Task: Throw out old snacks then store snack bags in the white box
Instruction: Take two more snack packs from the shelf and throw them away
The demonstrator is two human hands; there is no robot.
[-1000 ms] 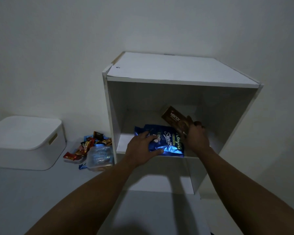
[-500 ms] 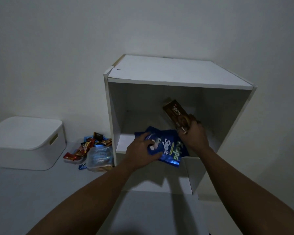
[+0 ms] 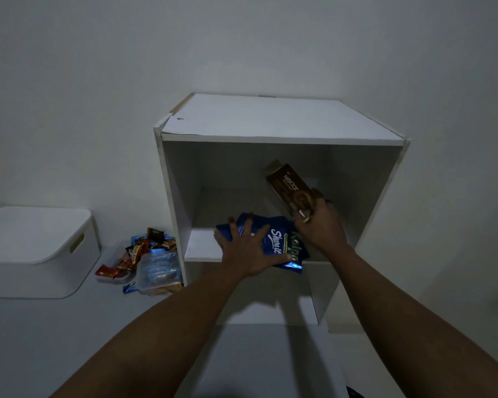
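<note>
A brown snack box (image 3: 288, 186) tilts with its long axis running up and to the left, inside a white open cabinet (image 3: 270, 119). The right hand (image 3: 321, 228) grips its lower end. Just below, a blue snack bag (image 3: 279, 242) lies crosswise on the shelf's front edge, under the left hand (image 3: 249, 251), which presses it with fingers spread flat. The lidded white box (image 3: 35, 234) sits well to the left, beyond a pile of small snacks (image 3: 144, 254).

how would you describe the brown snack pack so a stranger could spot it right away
Find the open white cabinet against the wall and look inside it, toward the right. There the right hand grips a slim pack tilted upward. It is brown, unlike the blue bag under the left hand.
</note>
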